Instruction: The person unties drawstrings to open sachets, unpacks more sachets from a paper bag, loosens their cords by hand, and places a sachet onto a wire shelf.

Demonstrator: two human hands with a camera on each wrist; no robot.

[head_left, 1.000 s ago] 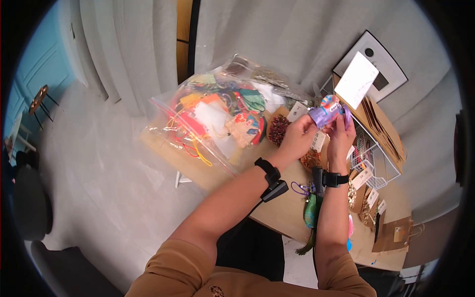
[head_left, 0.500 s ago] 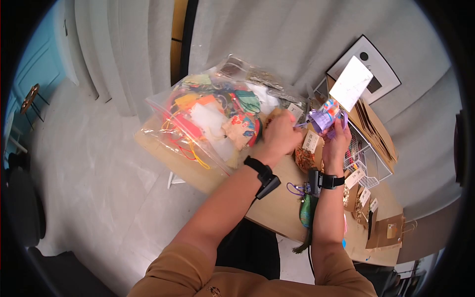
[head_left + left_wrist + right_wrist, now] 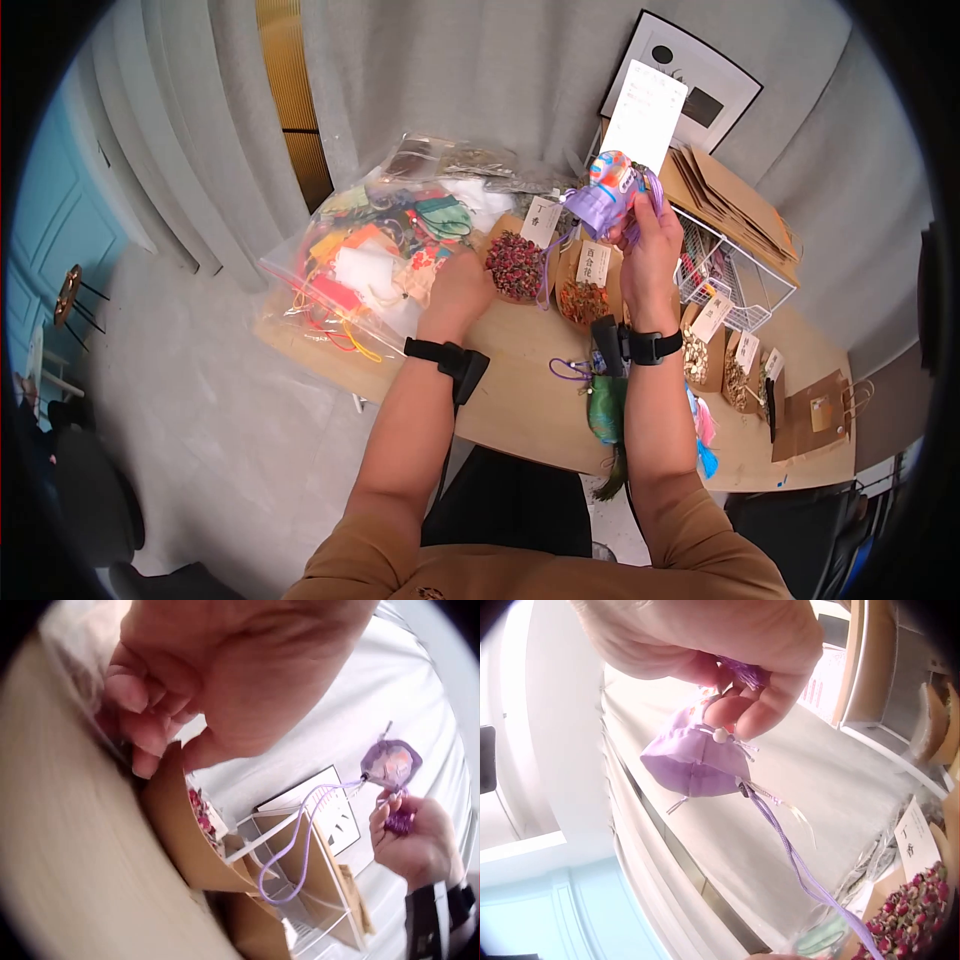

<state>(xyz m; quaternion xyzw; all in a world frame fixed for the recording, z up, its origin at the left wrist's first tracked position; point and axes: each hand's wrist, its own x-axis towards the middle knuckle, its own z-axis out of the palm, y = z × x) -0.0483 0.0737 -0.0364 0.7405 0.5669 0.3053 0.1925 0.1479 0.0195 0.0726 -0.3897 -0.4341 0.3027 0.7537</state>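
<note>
Held up by my right hand [image 3: 652,240] is a purple drawstring pouch [image 3: 596,212], with its purple tassel bunched in my fingers. The right wrist view shows the open mouth of the pouch [image 3: 697,769] and its long purple cord [image 3: 810,881] trailing down. My left hand [image 3: 460,288] is low over the table, with loosely curled fingers and nothing visible in them. It lies between a clear zip bag of colourful pouches [image 3: 345,305] and a paper bag of dried rosebuds [image 3: 516,266]. In the left wrist view its fingertips are right by the paper bag's edge [image 3: 176,817].
A paper bag of orange dried flowers [image 3: 583,300] stands beside the rosebuds. Behind are a white wire rack [image 3: 745,285], a white card [image 3: 645,115] and a framed picture [image 3: 720,60]. A green pouch [image 3: 605,408] lies near the front edge; more labelled bags [image 3: 708,345] stand right.
My left hand has left the purple pouch and moved left and down toward the zip bag. The right hand keeps hold of the pouch. The head view has shifted.
</note>
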